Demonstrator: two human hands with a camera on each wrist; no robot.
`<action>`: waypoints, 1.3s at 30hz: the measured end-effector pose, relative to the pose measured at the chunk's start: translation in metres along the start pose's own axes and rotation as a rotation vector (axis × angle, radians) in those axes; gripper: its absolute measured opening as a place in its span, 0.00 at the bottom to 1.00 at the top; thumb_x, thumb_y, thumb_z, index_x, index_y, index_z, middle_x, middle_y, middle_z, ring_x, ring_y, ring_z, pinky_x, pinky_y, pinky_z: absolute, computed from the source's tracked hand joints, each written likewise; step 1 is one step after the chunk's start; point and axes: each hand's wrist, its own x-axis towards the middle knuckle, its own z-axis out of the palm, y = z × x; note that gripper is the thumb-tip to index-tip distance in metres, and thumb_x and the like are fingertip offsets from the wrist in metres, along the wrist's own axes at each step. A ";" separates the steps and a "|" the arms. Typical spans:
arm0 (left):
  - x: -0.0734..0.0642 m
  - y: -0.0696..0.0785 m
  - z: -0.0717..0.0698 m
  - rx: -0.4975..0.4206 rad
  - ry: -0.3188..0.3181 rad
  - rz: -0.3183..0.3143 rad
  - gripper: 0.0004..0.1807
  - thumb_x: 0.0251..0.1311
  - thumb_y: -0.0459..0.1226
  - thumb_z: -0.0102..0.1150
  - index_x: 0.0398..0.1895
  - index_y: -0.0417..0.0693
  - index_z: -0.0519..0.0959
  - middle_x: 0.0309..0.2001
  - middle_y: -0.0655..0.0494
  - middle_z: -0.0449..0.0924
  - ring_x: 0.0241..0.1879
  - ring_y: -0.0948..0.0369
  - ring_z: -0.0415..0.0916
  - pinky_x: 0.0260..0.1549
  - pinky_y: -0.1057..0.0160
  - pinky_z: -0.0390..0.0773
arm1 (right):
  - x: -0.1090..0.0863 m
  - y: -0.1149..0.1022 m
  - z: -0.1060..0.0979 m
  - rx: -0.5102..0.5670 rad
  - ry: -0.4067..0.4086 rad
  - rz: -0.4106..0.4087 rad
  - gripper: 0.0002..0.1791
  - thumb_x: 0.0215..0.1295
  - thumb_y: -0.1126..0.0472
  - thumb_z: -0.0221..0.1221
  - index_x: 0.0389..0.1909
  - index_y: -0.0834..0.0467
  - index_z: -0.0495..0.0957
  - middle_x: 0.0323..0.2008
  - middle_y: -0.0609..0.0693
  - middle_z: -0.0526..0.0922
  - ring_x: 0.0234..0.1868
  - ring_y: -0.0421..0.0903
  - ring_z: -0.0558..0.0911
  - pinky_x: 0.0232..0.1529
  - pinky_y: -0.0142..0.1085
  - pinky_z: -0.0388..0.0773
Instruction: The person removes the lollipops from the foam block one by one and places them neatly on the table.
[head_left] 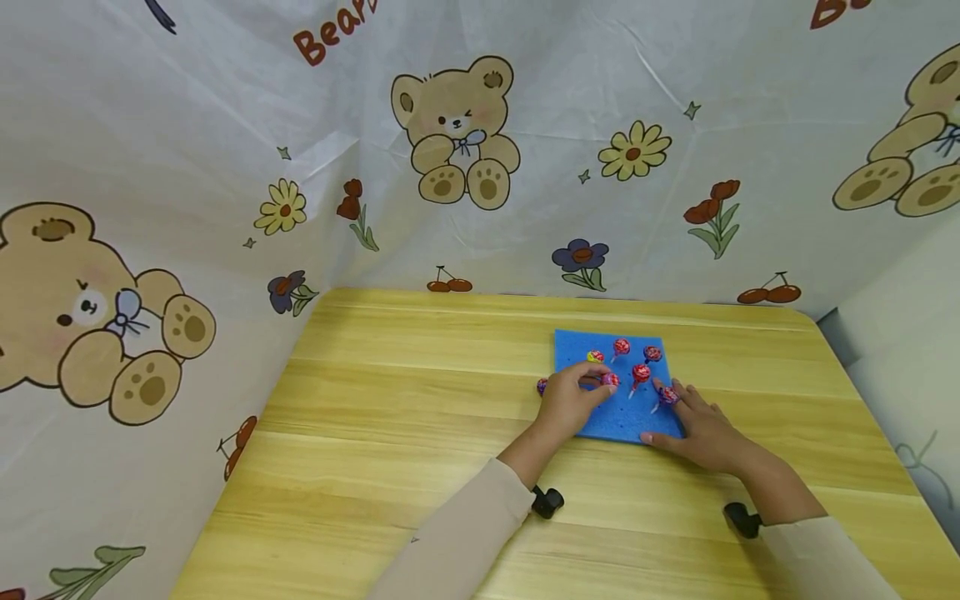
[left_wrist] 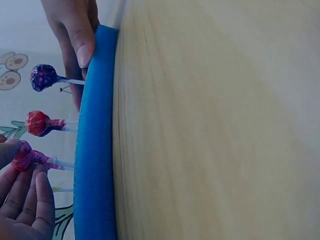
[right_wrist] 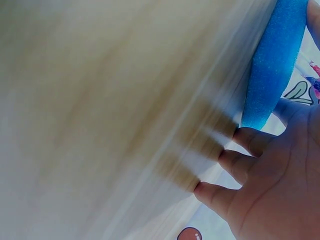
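A blue foam board (head_left: 626, 427) lies on the table with several wrapped lollipops standing in it by their sticks. My left hand (head_left: 567, 403) pinches a pink lollipop (head_left: 611, 380) by its head; in the left wrist view its stick reaches down to the foam. Spread along the board's right edge, my right hand (head_left: 705, 429) touches the foam, its other fingertips on the table in the right wrist view. Near its fingers leans a purple lollipop (head_left: 668, 395). A red lollipop (head_left: 641, 374) stands between the hands. Part of a yellow lollipop (head_left: 595, 356) shows behind my left hand.
Two more lollipops, one red (head_left: 621, 346) and one dark (head_left: 652, 354), stand toward the board's back. Left of the board, another dark lollipop (head_left: 542, 386) is partly covered by my left hand. The wooden table (head_left: 375, 400) meets a bear-print cloth (head_left: 495, 242) behind.
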 end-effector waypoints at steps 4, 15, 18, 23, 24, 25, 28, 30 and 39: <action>0.000 -0.002 0.001 -0.008 0.007 0.005 0.12 0.62 0.42 0.70 0.49 0.56 0.85 0.45 0.65 0.86 0.45 0.72 0.80 0.44 0.73 0.79 | -0.001 -0.001 0.000 -0.003 0.000 -0.001 0.58 0.63 0.31 0.60 0.81 0.60 0.45 0.77 0.75 0.44 0.76 0.79 0.42 0.67 0.78 0.38; 0.002 0.006 -0.002 -0.054 0.036 0.021 0.15 0.62 0.43 0.70 0.51 0.53 0.85 0.49 0.63 0.85 0.46 0.70 0.80 0.40 0.74 0.79 | -0.002 -0.002 -0.001 -0.016 0.004 -0.004 0.58 0.63 0.32 0.60 0.81 0.59 0.45 0.77 0.76 0.45 0.75 0.79 0.44 0.67 0.78 0.39; 0.001 0.010 -0.004 -0.091 0.040 0.037 0.17 0.62 0.43 0.70 0.53 0.50 0.85 0.52 0.61 0.84 0.46 0.71 0.80 0.43 0.74 0.80 | -0.001 -0.002 0.000 -0.013 0.006 -0.006 0.58 0.63 0.32 0.60 0.81 0.61 0.46 0.77 0.76 0.45 0.76 0.79 0.43 0.67 0.78 0.38; 0.000 0.013 -0.007 -0.127 0.039 0.055 0.18 0.62 0.43 0.70 0.53 0.48 0.84 0.45 0.64 0.85 0.44 0.75 0.78 0.43 0.73 0.80 | -0.001 -0.001 0.000 -0.010 0.014 -0.015 0.58 0.63 0.32 0.60 0.80 0.62 0.46 0.76 0.77 0.46 0.76 0.79 0.43 0.67 0.78 0.39; -0.001 0.013 -0.008 -0.133 0.038 0.058 0.18 0.62 0.43 0.70 0.53 0.47 0.84 0.43 0.64 0.86 0.44 0.75 0.78 0.43 0.73 0.80 | -0.001 -0.001 0.000 -0.010 0.015 -0.017 0.58 0.63 0.32 0.60 0.80 0.62 0.46 0.76 0.77 0.46 0.76 0.79 0.43 0.67 0.78 0.39; -0.001 0.014 -0.008 -0.140 0.037 0.057 0.18 0.62 0.43 0.70 0.53 0.47 0.84 0.43 0.65 0.86 0.44 0.76 0.78 0.42 0.73 0.80 | -0.001 -0.001 0.000 -0.011 0.012 -0.013 0.58 0.63 0.32 0.60 0.80 0.62 0.46 0.77 0.76 0.45 0.76 0.78 0.43 0.67 0.78 0.39; -0.002 0.016 -0.011 -0.162 0.033 0.046 0.18 0.61 0.43 0.70 0.53 0.48 0.84 0.44 0.64 0.86 0.43 0.76 0.80 0.42 0.74 0.81 | 0.000 -0.001 0.000 -0.009 0.011 -0.011 0.58 0.63 0.32 0.61 0.80 0.63 0.47 0.77 0.76 0.45 0.76 0.78 0.42 0.67 0.78 0.38; -0.004 0.017 -0.012 -0.181 0.035 0.032 0.16 0.61 0.43 0.71 0.51 0.50 0.85 0.44 0.64 0.86 0.42 0.75 0.81 0.41 0.74 0.82 | 0.001 -0.001 0.001 -0.009 0.011 -0.011 0.59 0.63 0.32 0.61 0.79 0.65 0.47 0.76 0.76 0.46 0.76 0.78 0.42 0.67 0.78 0.38; -0.010 0.019 -0.027 -0.195 0.065 -0.004 0.16 0.61 0.42 0.71 0.52 0.52 0.85 0.43 0.62 0.86 0.41 0.71 0.83 0.37 0.71 0.84 | 0.001 0.000 0.002 0.001 0.007 -0.006 0.60 0.62 0.32 0.61 0.78 0.70 0.49 0.77 0.76 0.45 0.76 0.78 0.41 0.68 0.78 0.38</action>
